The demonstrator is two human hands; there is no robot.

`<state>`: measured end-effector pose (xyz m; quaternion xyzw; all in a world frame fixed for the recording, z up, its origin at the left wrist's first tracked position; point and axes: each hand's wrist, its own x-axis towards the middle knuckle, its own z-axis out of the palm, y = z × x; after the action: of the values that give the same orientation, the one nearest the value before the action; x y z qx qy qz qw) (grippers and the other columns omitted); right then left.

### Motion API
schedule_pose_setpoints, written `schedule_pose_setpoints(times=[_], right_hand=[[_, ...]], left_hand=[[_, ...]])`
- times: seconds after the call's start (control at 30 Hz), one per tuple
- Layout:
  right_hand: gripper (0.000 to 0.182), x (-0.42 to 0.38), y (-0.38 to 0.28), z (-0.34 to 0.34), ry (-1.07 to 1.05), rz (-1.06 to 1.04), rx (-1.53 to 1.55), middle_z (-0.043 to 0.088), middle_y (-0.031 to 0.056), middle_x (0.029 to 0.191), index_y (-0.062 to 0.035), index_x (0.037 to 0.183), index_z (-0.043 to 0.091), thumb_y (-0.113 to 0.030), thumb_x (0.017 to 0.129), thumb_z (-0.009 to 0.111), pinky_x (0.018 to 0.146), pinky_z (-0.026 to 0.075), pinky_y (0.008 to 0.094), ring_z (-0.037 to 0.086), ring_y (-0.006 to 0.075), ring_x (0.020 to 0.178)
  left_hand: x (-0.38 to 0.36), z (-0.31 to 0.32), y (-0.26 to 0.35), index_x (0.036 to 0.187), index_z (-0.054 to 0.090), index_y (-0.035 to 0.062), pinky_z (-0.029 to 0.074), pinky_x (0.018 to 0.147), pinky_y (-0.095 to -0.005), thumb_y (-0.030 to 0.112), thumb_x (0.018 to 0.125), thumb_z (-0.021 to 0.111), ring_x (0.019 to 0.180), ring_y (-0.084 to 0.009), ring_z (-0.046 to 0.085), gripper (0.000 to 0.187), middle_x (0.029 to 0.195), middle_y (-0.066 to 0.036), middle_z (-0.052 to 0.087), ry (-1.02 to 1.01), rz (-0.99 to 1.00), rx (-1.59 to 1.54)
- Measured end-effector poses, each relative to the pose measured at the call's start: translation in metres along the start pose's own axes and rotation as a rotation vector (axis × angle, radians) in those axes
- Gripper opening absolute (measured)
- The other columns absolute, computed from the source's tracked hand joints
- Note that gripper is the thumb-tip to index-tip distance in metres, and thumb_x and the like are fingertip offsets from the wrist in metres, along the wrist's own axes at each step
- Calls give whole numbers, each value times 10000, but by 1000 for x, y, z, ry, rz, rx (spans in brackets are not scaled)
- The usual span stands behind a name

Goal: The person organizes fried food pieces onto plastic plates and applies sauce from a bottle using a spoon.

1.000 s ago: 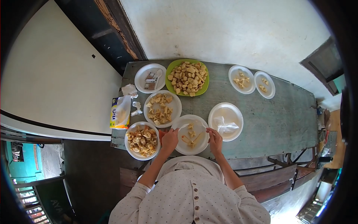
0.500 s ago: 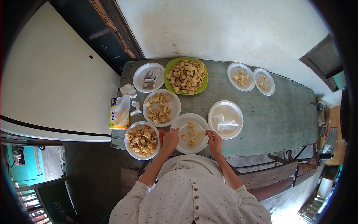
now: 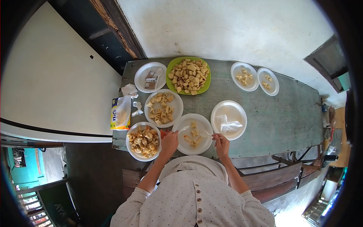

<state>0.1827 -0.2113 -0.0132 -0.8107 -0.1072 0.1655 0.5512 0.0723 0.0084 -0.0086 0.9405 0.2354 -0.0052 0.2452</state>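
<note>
My left hand (image 3: 169,142) is closed around a white plastic utensil (image 3: 184,129), too small to tell whether spoon or fork. It reaches over the left rim of a white plate (image 3: 180,145) at the table's near edge. My right hand (image 3: 221,144) grips a white plastic spoon (image 3: 206,133) at that plate's right rim, its tip pointing inward. On the plate lie several pale yellow fried snack pieces (image 3: 194,133), between the two utensils. Left of my left hand stands a white plate (image 3: 131,153) heaped with browner crispy snack pieces (image 3: 144,141).
A green plate (image 3: 207,84) piled with round snacks stands at the back. Plates with snacks (image 3: 161,108) (image 3: 244,77) (image 3: 267,85) are around it. White plates (image 3: 217,130) hold a crumpled plastic bag (image 3: 228,123). A tissue pack (image 3: 121,113) sits at the left edge.
My right hand has shifted slightly right and down, and its spoon now angles toward the plate's middle. My left hand has moved a little left. The snack pieces look much the same.
</note>
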Motion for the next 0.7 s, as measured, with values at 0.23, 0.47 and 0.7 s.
schedule_pose_setpoints(times=[0.23, 0.47, 0.7], right_hand=[[228, -4, 4, 1, -33, 4, -3, 589, 43, 654, 8, 863, 620, -153, 885, 459, 427, 372, 196, 463, 54, 474], [234, -4, 6, 4, -17, -41, -10, 585, 44, 639, 8, 855, 623, -162, 882, 465, 427, 369, 197, 460, 56, 468], [220, -6, 3, -3, -23, -13, -57, 598, 63, 623, -15, 835, 630, -172, 862, 479, 465, 397, 232, 521, 98, 501]], left_hand=[[-9, 4, 6, 991, 606, 95, 496, 630, -410, 111, 799, 446, 706, -319, 612, 251, 830, -144, 591, -181, -25, 27], [-7, 9, 5, 971, 614, 97, 496, 631, -410, 111, 793, 441, 712, -322, 612, 248, 824, -138, 594, -166, -27, 24], [-15, 2, 4, 909, 630, 86, 492, 637, -414, 106, 772, 456, 726, -310, 613, 222, 807, -134, 602, -194, -27, 35]])
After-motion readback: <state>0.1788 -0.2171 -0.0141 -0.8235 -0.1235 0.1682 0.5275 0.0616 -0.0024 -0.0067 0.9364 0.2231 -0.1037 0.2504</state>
